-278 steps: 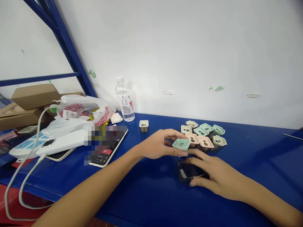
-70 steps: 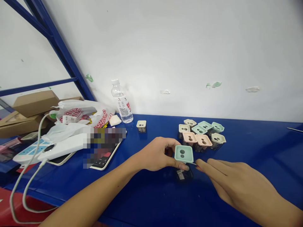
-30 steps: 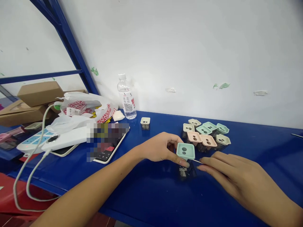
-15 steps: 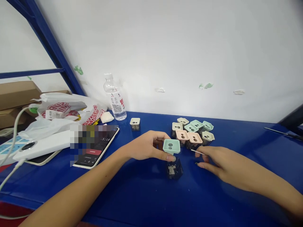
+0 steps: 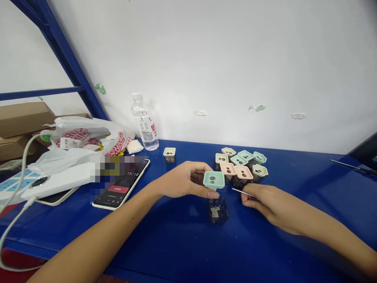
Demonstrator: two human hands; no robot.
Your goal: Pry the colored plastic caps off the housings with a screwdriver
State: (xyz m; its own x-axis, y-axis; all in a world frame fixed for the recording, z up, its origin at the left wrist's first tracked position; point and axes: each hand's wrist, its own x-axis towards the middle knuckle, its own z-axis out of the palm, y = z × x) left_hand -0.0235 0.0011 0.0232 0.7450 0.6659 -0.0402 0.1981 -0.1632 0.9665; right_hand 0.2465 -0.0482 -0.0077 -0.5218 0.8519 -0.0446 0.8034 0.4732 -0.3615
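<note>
My left hand (image 5: pixel 182 181) pinches a mint-green square cap (image 5: pixel 213 179) with two round holes, holding it just above the blue table (image 5: pixel 176 243). Below it lies a dark see-through box (image 5: pixel 218 209), seemingly the matching body. My right hand (image 5: pixel 265 200) is closed around a thin metal pin (image 5: pixel 241 192) whose tip points left towards the cap. Behind both hands stands a cluster of similar small boxes with mint, pink and cream caps (image 5: pixel 240 165). One cream-capped box (image 5: pixel 169 154) stands alone further left.
A phone (image 5: pixel 122 184) lies face up at the left beside a white device with a cable (image 5: pixel 55 181). A water bottle (image 5: pixel 144 122) stands at the wall, next to plastic bags (image 5: pixel 85 139) and cardboard boxes (image 5: pixel 20 122). A thin rod (image 5: pixel 353 167) lies far right.
My right hand has drawn slightly left and up with the pin, closer to the cap. My left hand keeps the mint cap over the dark box.
</note>
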